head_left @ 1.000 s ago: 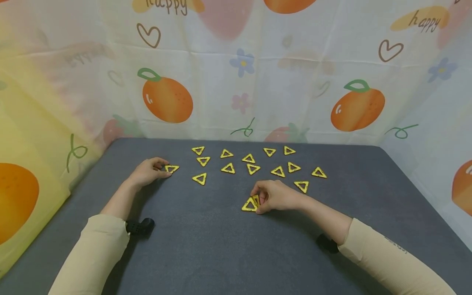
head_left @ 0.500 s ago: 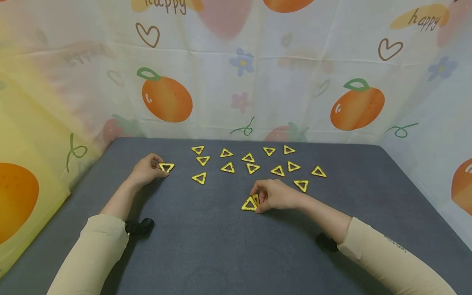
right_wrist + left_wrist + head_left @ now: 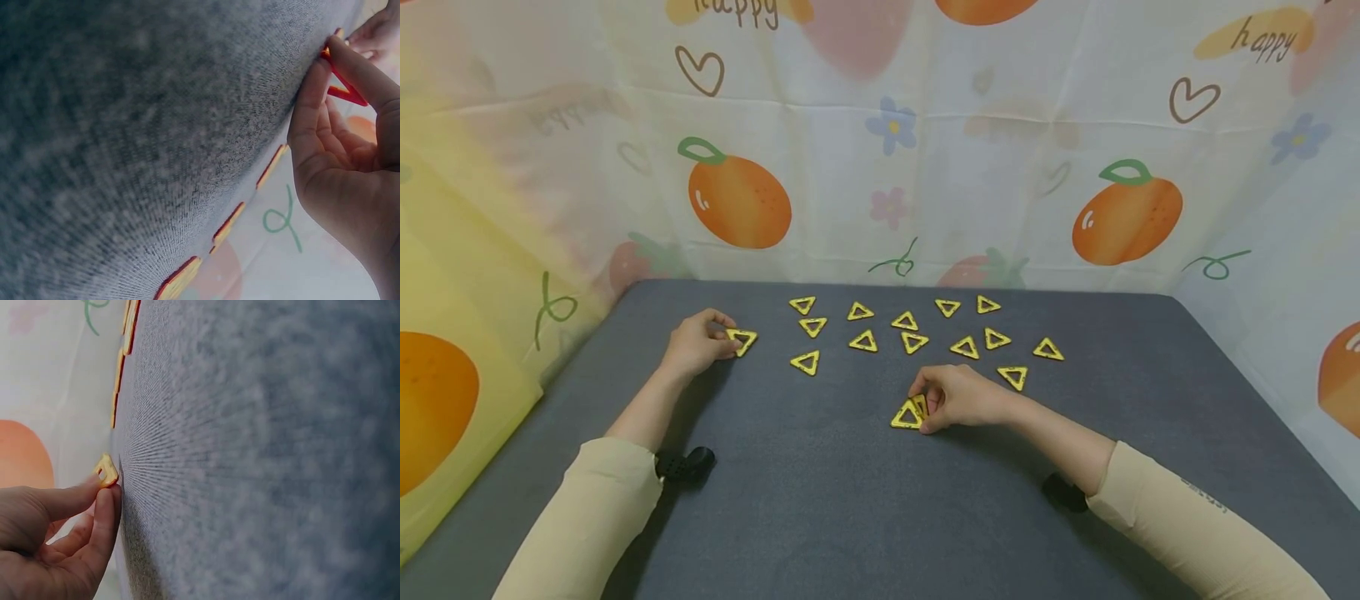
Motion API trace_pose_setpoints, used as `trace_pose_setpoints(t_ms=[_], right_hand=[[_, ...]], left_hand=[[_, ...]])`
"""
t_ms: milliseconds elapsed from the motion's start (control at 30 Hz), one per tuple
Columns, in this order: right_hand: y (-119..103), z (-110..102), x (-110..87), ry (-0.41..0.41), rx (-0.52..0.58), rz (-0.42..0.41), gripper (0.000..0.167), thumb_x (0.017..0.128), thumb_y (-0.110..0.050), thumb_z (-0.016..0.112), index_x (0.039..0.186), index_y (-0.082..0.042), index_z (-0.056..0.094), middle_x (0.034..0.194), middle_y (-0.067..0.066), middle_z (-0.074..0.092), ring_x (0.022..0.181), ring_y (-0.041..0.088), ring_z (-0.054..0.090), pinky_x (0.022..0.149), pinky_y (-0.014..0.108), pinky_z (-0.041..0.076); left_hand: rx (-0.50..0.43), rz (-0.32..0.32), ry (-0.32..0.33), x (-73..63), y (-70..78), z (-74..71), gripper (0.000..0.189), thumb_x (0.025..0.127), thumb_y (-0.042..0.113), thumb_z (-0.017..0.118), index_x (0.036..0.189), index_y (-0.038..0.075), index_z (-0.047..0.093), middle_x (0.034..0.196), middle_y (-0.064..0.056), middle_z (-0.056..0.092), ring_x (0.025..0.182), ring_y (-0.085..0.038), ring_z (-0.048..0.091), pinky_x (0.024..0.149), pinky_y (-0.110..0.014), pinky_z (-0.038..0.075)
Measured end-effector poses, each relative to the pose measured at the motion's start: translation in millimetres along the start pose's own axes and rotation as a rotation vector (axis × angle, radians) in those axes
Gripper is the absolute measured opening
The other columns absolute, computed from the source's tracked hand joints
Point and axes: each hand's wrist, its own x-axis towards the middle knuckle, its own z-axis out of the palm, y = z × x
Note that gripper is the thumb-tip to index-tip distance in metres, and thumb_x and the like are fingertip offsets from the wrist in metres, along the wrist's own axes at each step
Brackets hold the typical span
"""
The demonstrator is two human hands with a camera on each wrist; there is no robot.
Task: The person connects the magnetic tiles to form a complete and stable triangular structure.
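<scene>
Printed curtain (image 3: 827, 183) beyond, dark gray table (image 3: 805, 517) beneath a person's right hand (image 3: 961, 396) and left hand (image 3: 695, 343).
Loose triangles (image 3: 816, 362) lie past the right hand and rightward of the left. The right hand narrowly pinches a yellow triangle (image 3: 923, 402); another triangle (image 3: 906, 426) overlaps it, just left of those fingertips. The left pinches a single triangle (image 3: 749, 344) at its fingertips.
</scene>
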Motion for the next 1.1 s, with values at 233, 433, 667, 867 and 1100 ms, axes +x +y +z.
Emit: trace_pose_setpoints(t_ms=[233,433,667,867,1100], right_hand=[[-1,0,0.0,0.004,-0.006,-0.001,0.043,0.081,-0.019,0.082,0.118,-0.01,0.062,0.078,0.001,0.065,0.067,0.01,0.057,0.061,0.025,0.047],[-1,0,-0.6,0.001,-0.004,0.007,0.044,0.081,-0.019,0.082,0.118,-0.009,0.063,0.078,0.001,0.065,0.066,0.01,0.057,0.062,0.025,0.047],[-1,0,0.1,0.002,-0.009,0.005,0.043,0.081,-0.019,0.082,0.118,-0.01,0.063,0.077,0.0,0.064,0.066,0.01,0.057,0.061,0.025,0.047],[-1,0,0.6,0.008,-0.022,0.004,0.043,0.081,-0.019,0.082,0.118,-0.01,0.063,0.077,0.0,0.064,0.065,0.009,0.056,0.06,0.024,0.046],[-2,-1,-0.2,0.005,-0.022,0.003,0.044,0.08,-0.02,0.083,0.118,-0.01,0.063,0.077,0.0,0.064,0.065,0.009,0.056,0.06,0.024,0.046]], left_hand=[[-0.003,0.058,0.058,-1.3,9.3,3.9,0.038,0.094,0.015,0.067,0.126,-0.002,0.056,0.111,-0.029,0.067,0.089,-0.027,0.076,0.075,-0.034,0.061],[-0.031,0.114,0.042,-3.4,26.1,11.6,0.039,0.094,0.017,0.068,0.127,-0.001,0.058,0.108,-0.026,0.07,0.091,-0.031,0.076,0.079,-0.039,0.061],[-0.062,0.135,0.0,-5.1,47.8,25.0,0.036,0.094,0.017,0.068,0.126,0.003,0.06,0.105,-0.02,0.067,0.095,-0.035,0.074,0.083,-0.043,0.06],[-0.085,0.185,-0.053,-10.2,64.3,41.0,0.034,0.093,0.017,0.07,0.124,0.005,0.062,0.099,-0.015,0.068,0.092,-0.031,0.074,0.082,-0.041,0.06],[-0.099,0.238,-0.126,-23.5,86.3,63.4,0.03,0.091,0.014,0.071,0.119,0.009,0.064,0.095,-0.012,0.068,0.087,-0.029,0.073,0.078,-0.039,0.061]])
